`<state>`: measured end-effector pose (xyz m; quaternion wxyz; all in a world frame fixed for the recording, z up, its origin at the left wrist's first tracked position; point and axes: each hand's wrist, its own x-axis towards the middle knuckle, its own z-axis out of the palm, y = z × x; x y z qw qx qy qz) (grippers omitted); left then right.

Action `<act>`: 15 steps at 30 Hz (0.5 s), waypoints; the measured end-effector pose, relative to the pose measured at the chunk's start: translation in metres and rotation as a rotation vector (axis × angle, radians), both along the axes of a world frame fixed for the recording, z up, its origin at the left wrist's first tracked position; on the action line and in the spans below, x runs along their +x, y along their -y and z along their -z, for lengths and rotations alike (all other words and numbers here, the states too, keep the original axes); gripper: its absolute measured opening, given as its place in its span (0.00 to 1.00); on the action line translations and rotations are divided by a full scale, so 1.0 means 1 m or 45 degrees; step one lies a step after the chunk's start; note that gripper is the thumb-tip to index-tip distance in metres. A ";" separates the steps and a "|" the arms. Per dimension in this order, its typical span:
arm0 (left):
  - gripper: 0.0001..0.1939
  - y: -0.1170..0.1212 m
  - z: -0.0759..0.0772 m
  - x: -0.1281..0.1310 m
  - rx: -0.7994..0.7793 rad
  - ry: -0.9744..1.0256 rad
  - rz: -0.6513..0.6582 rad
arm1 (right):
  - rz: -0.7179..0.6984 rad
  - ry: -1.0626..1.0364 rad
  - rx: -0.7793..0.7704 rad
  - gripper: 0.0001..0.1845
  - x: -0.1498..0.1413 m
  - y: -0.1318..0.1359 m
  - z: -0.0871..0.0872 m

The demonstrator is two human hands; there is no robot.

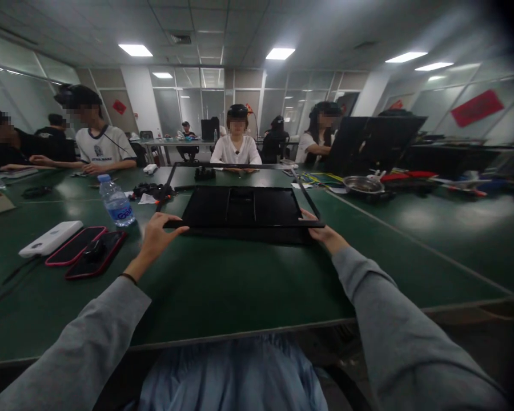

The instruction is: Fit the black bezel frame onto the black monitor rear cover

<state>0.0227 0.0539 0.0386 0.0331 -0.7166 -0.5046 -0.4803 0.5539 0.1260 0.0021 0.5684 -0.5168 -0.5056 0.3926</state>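
A thin black rectangular frame [248, 224] is held above the green table, tilted so its far side sits higher in view. At its near left corner, my left hand [156, 235] grips it between thumb and fingers. The near right corner is in my right hand [322, 233], whose fingers are partly hidden behind the frame. Through the opening I see a flat black panel [205, 206] with two upright lines and a darker recess near its middle.
Left of the frame stand a water bottle [116, 202], a white device [51, 237] and two red-edged phones [95, 256]. To the right are a metal bowl [363, 184] and a large black panel [370, 145]. A person [236, 145] sits opposite; several others sit around.
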 end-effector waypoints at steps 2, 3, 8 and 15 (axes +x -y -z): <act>0.20 0.000 0.006 0.011 -0.009 -0.020 -0.010 | 0.056 -0.050 -0.053 0.28 0.001 -0.016 0.003; 0.19 -0.002 0.010 0.017 -0.016 -0.030 -0.019 | 0.090 -0.072 -0.084 0.29 0.004 -0.022 0.003; 0.17 -0.017 0.024 0.034 -0.017 -0.083 -0.061 | 0.096 0.004 -0.047 0.45 0.024 -0.039 -0.003; 0.18 -0.035 0.035 0.039 -0.004 -0.108 -0.046 | 0.166 0.362 0.287 0.34 0.021 -0.043 0.012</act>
